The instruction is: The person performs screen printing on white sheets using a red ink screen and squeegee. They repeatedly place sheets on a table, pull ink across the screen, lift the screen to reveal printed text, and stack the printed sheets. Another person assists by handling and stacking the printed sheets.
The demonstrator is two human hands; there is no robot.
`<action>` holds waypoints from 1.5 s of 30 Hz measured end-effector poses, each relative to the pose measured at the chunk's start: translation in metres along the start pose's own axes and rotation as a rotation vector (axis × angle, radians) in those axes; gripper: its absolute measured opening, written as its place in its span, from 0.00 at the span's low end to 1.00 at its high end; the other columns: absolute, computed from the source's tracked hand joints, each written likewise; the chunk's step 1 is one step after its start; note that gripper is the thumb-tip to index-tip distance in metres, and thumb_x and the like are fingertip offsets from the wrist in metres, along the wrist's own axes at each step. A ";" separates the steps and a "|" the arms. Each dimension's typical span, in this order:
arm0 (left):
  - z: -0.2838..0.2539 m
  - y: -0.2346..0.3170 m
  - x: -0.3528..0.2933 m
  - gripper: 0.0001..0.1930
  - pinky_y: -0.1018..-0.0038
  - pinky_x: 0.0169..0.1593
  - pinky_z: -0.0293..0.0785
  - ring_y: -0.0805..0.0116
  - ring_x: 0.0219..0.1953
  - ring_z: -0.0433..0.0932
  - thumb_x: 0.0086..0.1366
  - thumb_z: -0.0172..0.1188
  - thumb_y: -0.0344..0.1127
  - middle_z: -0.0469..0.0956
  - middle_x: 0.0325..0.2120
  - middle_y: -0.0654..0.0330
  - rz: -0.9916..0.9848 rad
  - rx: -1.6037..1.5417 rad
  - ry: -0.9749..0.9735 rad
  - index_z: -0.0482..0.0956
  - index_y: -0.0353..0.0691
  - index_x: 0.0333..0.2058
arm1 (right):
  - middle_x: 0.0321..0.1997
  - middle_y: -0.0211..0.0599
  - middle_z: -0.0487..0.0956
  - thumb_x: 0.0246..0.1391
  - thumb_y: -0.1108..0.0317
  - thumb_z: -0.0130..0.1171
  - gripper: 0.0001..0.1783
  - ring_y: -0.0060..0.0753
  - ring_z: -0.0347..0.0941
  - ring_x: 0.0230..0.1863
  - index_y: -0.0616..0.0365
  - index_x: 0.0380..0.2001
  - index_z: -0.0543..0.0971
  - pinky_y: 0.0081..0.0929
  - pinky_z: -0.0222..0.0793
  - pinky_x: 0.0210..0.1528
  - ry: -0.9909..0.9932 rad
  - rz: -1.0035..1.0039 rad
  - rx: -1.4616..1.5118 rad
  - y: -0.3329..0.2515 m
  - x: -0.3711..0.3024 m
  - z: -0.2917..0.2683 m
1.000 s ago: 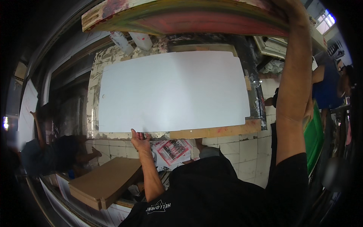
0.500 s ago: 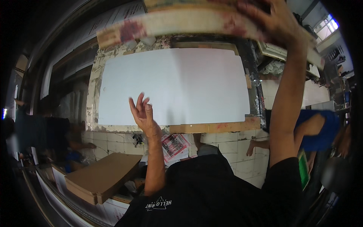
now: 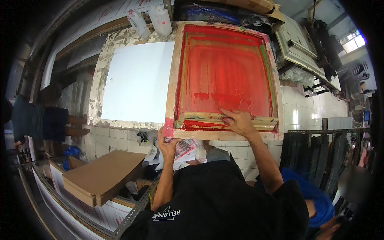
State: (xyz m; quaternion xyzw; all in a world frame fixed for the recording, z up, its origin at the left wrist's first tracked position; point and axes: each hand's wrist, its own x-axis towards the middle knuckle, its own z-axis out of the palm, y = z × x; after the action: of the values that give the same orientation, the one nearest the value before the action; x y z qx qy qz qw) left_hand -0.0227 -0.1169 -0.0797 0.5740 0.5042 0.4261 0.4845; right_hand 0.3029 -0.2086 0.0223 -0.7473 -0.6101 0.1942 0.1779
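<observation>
A wooden-framed printing screen (image 3: 171,86) lies over the right part of a white sheet (image 3: 136,82), its mesh streaked with red ink. My left hand (image 3: 168,147) has its fingers closed around the frame's near left corner. Inside the frame, along its near edge, rests a long wooden squeegee (image 3: 202,116) smeared with ink. My right hand (image 3: 239,122) grips the squeegee right of its middle, with one finger stretched toward the mesh. The sheet's right part is hidden under the screen.
Two translucent plastic bottles (image 3: 161,21) stand at the worktable's far edge. A flat brown cardboard box (image 3: 106,174) sits on a metal rack at lower left. Other people are at both sides, one at left (image 3: 40,124). Framed panels (image 3: 300,46) are stacked at far right.
The screen was raised at the far side and has come down flat over the sheet. My left hand went from open above the sheet to the frame corner; my right hand moved down onto the squeegee.
</observation>
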 end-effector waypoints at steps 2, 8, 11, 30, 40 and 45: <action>0.000 -0.017 0.002 0.38 0.60 0.57 0.67 0.55 0.55 0.68 0.31 0.79 0.28 0.68 0.54 0.51 0.129 0.256 0.038 0.79 0.35 0.48 | 0.44 0.49 0.76 0.44 0.60 0.70 0.38 0.53 0.74 0.47 0.42 0.62 0.73 0.49 0.66 0.49 -0.058 0.031 -0.172 0.002 0.001 0.022; -0.002 -0.036 0.001 0.43 0.58 0.59 0.61 0.50 0.57 0.62 0.26 0.82 0.37 0.64 0.57 0.50 0.130 0.373 0.045 0.81 0.41 0.50 | 0.55 0.49 0.70 0.41 0.63 0.68 0.43 0.55 0.63 0.60 0.43 0.65 0.67 0.70 0.54 0.54 0.047 0.056 -0.181 0.037 0.017 0.064; -0.002 -0.039 0.002 0.45 0.58 0.59 0.62 0.50 0.58 0.62 0.26 0.83 0.38 0.64 0.58 0.51 0.121 0.384 0.046 0.80 0.43 0.52 | 0.58 0.50 0.69 0.39 0.64 0.69 0.44 0.60 0.62 0.62 0.42 0.64 0.68 0.76 0.49 0.61 0.056 0.075 -0.105 0.054 0.061 0.052; -0.007 -0.038 -0.007 0.41 0.64 0.57 0.62 0.58 0.55 0.64 0.34 0.83 0.46 0.62 0.58 0.55 -0.037 0.431 0.037 0.82 0.45 0.53 | 0.57 0.49 0.74 0.32 0.62 0.74 0.48 0.53 0.66 0.58 0.40 0.63 0.70 0.58 0.55 0.56 0.498 -0.189 -0.348 0.190 0.375 -0.023; -0.007 -0.025 0.001 0.41 0.61 0.55 0.64 0.55 0.55 0.65 0.34 0.82 0.45 0.64 0.57 0.52 0.041 0.486 0.019 0.81 0.44 0.52 | 0.47 0.49 0.82 0.47 0.64 0.67 0.30 0.54 0.78 0.48 0.46 0.57 0.77 0.42 0.73 0.49 0.399 -0.424 -0.205 0.204 0.422 -0.069; -0.009 -0.009 -0.006 0.40 0.61 0.55 0.66 0.55 0.52 0.70 0.33 0.81 0.43 0.73 0.49 0.53 0.059 0.472 0.035 0.81 0.41 0.51 | 0.35 0.46 0.82 0.51 0.64 0.63 0.26 0.53 0.80 0.35 0.35 0.56 0.77 0.49 0.75 0.34 0.426 -0.307 -0.309 0.181 0.361 -0.051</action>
State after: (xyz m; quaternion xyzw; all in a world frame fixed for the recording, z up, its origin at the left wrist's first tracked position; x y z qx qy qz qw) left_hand -0.0338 -0.1215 -0.0874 0.6785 0.5809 0.3203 0.3155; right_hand 0.5468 0.1097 -0.0512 -0.6883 -0.6873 -0.0911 0.2135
